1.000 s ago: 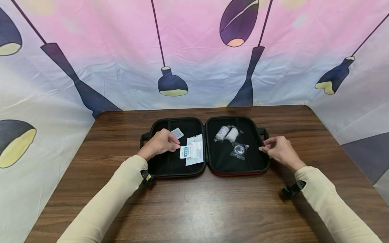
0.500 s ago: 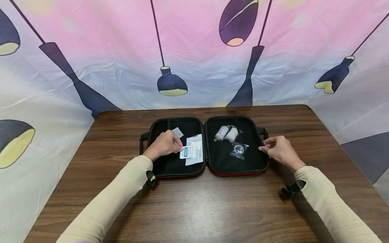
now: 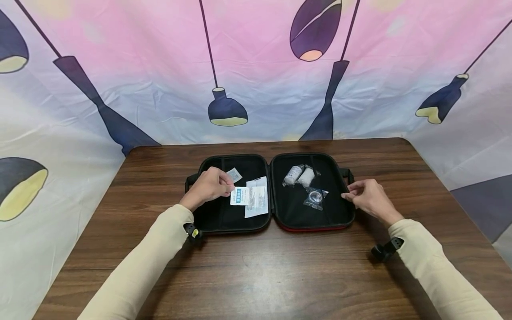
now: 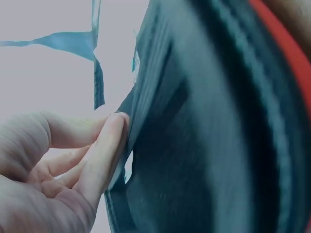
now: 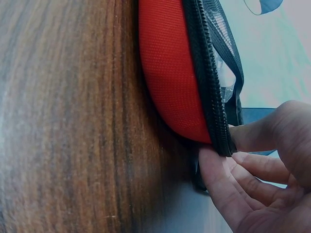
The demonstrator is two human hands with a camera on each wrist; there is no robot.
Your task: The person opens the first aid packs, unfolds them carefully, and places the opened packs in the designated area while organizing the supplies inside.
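Note:
An unzipped black-lined case with a red outside lies spread flat, its two halves side by side. Over the left half my left hand pinches a small white packet with blue print between thumb and fingertips. Partly under that packet lie larger white printed packets; another small square packet is behind the hand. At the right half's outer side, my right hand grips the zippered rim between thumb and fingers. Two white wrapped rolls and a clear-wrapped ring-shaped item lie in that half.
The case rests on a dark wood-grain table, near its back edge. Black handles stick out at both outer sides of the case. Behind the table hangs a printed cloth.
My left hand moved right to the small blue-printed packet, then drew back a little to the left with it in the fingers. The right hand keeps its grip on the rim.

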